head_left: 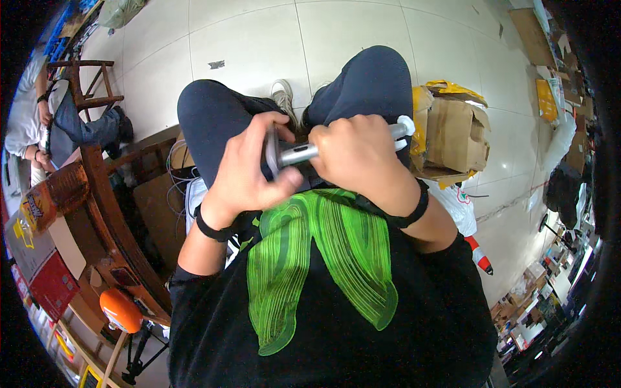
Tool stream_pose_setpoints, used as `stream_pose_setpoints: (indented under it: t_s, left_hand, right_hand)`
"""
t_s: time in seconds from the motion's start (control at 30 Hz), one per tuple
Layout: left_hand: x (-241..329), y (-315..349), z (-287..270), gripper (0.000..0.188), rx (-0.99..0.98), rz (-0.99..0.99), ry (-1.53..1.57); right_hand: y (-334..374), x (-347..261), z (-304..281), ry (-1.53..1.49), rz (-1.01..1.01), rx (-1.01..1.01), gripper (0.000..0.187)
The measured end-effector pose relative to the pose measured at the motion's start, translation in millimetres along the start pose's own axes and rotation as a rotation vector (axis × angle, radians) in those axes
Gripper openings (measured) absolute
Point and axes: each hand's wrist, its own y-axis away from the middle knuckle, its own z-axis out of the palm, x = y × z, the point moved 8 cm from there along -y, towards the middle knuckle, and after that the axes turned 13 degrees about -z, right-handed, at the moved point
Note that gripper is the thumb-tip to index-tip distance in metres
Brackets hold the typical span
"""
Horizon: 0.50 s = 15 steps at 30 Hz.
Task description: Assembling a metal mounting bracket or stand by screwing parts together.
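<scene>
Silver metal rod (296, 154) sits over the lap (213, 116); right hand (356, 152) wraps fingers round it. Left hand (242, 174) curls about its flat end (272, 150); blurred, can't tell if fingers pinch. Likely step: working that end. Next move calls for steady right grip.

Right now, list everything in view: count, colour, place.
tubular piece: one, silver, centre
cardboard box: one, brown, right of centre
plastic bag: one, white, below box
table: one, brown, left
stool: one, brown, upper left
rounded object: one, orange, lower left
co-worker: one, pale top, left
floor: one, pale, top
clutter: uncounted, mixed colours, side rims
shoe: at least one, pale, upper centre
shirt: one, black and green, bottom
trousers: one, dark, centre
wristbands: two, black, wrists
left hand: one, bare, at piece's left end
right hand: one, bare, around piece
</scene>
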Motion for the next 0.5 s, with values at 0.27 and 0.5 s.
stream_pose_setpoints:
  t_s: [0.27, 0.5]
  left_hand:
    - [-23, 10, 23, 0.086, -0.263, -0.315, 1.179]
    - [-15, 7, 20, 0.076, -0.224, -0.331, 1.578]
  right_hand:
    - [-1, 7, -2, -0.06, 0.042, -0.054, 0.018]
    - [9, 24, -18, -0.313, 0.076, 0.215, 0.015]
